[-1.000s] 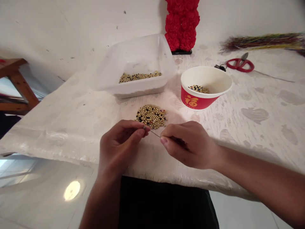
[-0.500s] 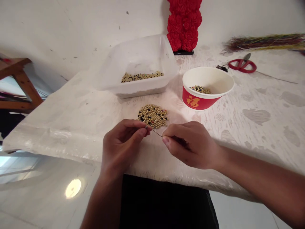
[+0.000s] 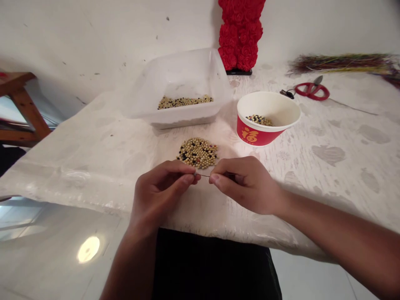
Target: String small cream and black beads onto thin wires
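My left hand pinches a small bead between thumb and forefinger, mostly covered by the fingertips. A thin dark wire runs from that bead to my right hand, whose thumb and forefinger are closed on it. Only a short stretch of the wire shows between the two hands. Just beyond the fingertips lies a pile of beads, mostly cream with some black and a few coloured ones.
Behind the pile stands a white plastic tub with more beads inside. A red and white paper bowl of beads is to its right. Red-handled scissors, a bundle of coloured wires and a red rose decoration sit farther back.
My right hand has shifted slightly left and up, closer to the left fingertips. The visible stretch of wire is shorter and lies flatter. The bead is more covered.
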Motion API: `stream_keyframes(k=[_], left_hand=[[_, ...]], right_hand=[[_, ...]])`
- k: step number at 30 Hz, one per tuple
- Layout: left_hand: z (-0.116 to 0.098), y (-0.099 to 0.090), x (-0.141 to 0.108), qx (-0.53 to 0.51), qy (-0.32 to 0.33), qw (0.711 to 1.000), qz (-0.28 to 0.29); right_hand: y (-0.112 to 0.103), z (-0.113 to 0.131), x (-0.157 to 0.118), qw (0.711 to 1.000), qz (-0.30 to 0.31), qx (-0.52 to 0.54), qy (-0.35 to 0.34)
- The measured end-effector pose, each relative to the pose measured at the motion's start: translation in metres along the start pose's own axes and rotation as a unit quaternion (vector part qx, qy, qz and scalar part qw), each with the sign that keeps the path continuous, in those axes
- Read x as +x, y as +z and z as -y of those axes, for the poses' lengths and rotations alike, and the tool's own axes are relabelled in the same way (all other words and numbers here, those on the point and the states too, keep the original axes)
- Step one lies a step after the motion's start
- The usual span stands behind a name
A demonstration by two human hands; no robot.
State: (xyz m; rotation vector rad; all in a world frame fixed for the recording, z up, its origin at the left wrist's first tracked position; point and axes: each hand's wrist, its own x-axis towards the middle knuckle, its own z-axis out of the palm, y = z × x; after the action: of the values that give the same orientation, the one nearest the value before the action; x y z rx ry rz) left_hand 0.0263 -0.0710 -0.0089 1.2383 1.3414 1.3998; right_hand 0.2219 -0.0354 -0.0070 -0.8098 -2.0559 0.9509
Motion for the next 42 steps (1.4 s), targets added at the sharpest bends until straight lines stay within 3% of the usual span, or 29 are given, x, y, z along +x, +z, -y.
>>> stream_keyframes(k=[4, 12, 19, 24, 34, 37, 40, 42], left_hand=[[-0.003, 0.001, -0.003, 0.019, -0.004, 1.0, 0.02], [-0.006, 0.006, -0.003, 0.047, -0.027, 0.998, -0.025], [-0.003, 0.003, -0.003, 0.097, 0.03, 0.994, 0.044], [0.002, 0.0, -0.001, 0.095, 0.049, 0.992, 0.069], [0.006, -0.005, 0.001, 0.084, 0.074, 0.987, 0.114], [0.006, -0.004, -0.001, 0.085, 0.067, 0.991, 0.078], [0.009, -0.005, 0.0, 0.07, 0.058, 0.996, -0.003], [0.012, -0.008, 0.003, 0.007, 0.061, 0.996, -0.063]], right_hand=[[0.0, -0.002, 0.002, 0.999, 0.022, 0.031, 0.032], [0.0, -0.001, 0.002, 0.999, 0.004, 0.023, 0.038], [-0.003, -0.001, 0.005, 0.986, 0.056, 0.095, 0.125], [-0.003, -0.004, 0.005, 0.98, 0.077, 0.122, 0.137], [-0.001, -0.003, 0.004, 0.977, 0.063, 0.134, 0.153], [0.0, -0.004, 0.004, 0.976, 0.052, 0.143, 0.157], [0.002, -0.006, 0.006, 0.977, 0.021, 0.149, 0.15], [-0.001, -0.007, 0.008, 0.983, -0.022, 0.135, 0.123]])
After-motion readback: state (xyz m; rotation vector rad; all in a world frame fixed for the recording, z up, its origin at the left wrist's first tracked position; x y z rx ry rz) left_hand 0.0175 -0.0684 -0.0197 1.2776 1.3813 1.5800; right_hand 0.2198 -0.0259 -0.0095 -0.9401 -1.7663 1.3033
